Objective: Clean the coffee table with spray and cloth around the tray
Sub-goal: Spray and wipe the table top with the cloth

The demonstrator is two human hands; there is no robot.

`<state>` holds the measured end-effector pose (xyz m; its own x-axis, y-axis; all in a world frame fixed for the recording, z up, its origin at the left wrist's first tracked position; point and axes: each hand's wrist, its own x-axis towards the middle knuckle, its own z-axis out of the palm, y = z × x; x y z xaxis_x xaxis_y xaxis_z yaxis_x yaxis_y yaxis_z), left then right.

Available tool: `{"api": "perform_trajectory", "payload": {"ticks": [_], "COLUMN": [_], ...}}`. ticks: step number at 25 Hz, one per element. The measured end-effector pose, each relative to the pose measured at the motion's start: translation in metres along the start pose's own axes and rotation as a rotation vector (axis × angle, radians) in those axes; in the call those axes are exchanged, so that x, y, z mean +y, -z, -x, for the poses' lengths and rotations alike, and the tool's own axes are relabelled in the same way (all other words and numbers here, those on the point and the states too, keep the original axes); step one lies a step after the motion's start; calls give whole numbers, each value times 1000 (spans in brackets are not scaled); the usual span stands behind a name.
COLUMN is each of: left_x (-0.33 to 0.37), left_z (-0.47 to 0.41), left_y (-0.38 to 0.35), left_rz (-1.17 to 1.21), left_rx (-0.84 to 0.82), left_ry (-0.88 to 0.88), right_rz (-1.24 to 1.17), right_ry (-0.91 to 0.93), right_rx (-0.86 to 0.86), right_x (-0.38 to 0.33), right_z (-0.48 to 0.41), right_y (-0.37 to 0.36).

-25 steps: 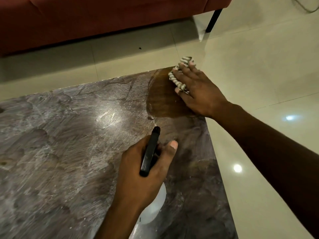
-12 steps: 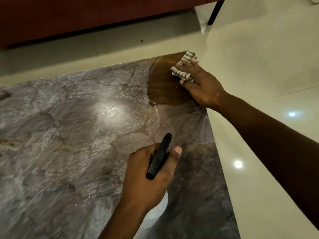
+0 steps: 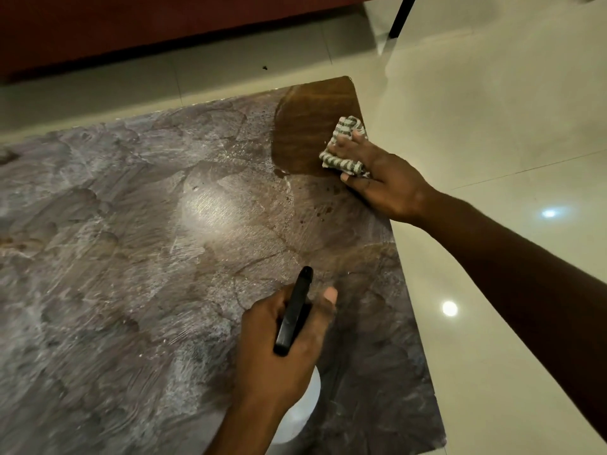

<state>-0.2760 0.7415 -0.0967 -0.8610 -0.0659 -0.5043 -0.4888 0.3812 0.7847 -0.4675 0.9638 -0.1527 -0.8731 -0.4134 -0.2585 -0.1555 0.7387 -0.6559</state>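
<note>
While the right grip clutches the striped cloth on the bench near its far right corner, beside a dark wet patch, the left grip grasps the spray bottle nearer in.

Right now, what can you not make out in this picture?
Head view only.
The tray is out of frame; the picture's edges cut off the coffee table at its left and near sides.
The spray bottle: the left hand covers most of it; no label visible.
The cloth: the right hand covers its middle; size unclear.
</note>
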Motion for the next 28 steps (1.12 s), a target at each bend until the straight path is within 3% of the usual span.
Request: {"api": "perform_trajectory", "payload": {"ticks": [3, 6, 8, 14, 18, 21, 23, 26, 28], "left_x": [2, 3, 2, -9, -9, -12, -15, -17, -18], "left_z": [4, 7, 10, 23, 37, 39, 41, 46, 52], "left_y": [-1, -5, -9, -14, -18, -21, -23, -18, -13], "left_rz": [39, 5, -38, -27, 53, 47, 30, 32, 57], "left_rx": [-43, -111, -107, -61, -80, -86, -93, -131, -164], "left_ry": [17, -8, -36, 8, 58, 4, 4, 24, -4], "right_rz": [124, -7, 61, 232, 115, 79, 105, 227, 163], "right_ry": [124, -74, -123, 361, 184, 6, 93, 349, 294], "right_rx": [-120, 72, 101, -322, -121, 19, -37, -272, -222], "right_x": [14, 13, -1, -20, 23, 9, -13, -17, -2], "right_z": [18, 4, -15, 22, 28, 2, 3, 50, 77], "right_y": [11, 21, 7, -31, 3, -6, -27, -47, -34]}}
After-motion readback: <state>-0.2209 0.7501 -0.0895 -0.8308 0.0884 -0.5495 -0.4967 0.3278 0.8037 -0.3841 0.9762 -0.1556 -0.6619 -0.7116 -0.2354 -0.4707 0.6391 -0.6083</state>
